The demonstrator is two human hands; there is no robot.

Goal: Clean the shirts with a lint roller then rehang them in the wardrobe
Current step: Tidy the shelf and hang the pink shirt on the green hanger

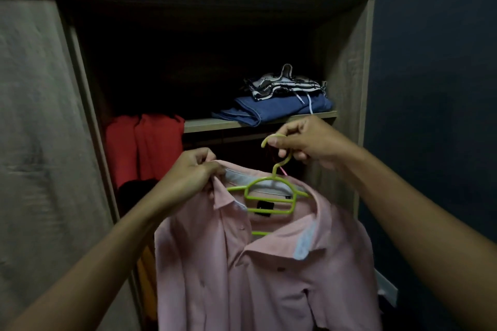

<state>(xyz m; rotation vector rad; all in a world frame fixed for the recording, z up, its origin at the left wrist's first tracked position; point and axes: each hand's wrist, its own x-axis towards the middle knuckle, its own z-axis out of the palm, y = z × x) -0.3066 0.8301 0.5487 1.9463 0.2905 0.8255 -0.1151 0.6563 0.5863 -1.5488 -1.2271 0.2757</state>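
Wood-grain board makes up the wardrobe [347, 62], its sliding door [35, 115] pushed to the left so the dark interior stands open. The pink shirt [215, 263] is held in front of that opening, below the shelf [215, 124] and not yet on any rail. It hangs with its long axis vertical, collar up, its button front facing the person and its tail running out of view at the bottom.

A red garment [142, 148] hangs inside on the left, and folded blue denim [271, 110] lies on the shelf with a black-and-white patterned piece [282, 83] on top.

The lime-green hanger [269, 193] sits inside the shirt's collar, its shoulders running left to right and dipping a little to the right. Its hook [271, 140] stands up, the open end curling to the left.

The right hand [309, 142] has its fingers [282, 153] closed round the hook, so it probably carries the shirt's weight and can steer the hook toward the rail. The left hand [188, 174] pinches the collar by the left shoulder, seemingly to seat the cloth squarely on the hanger so that it will not slide off. The rail itself is lost in shadow.
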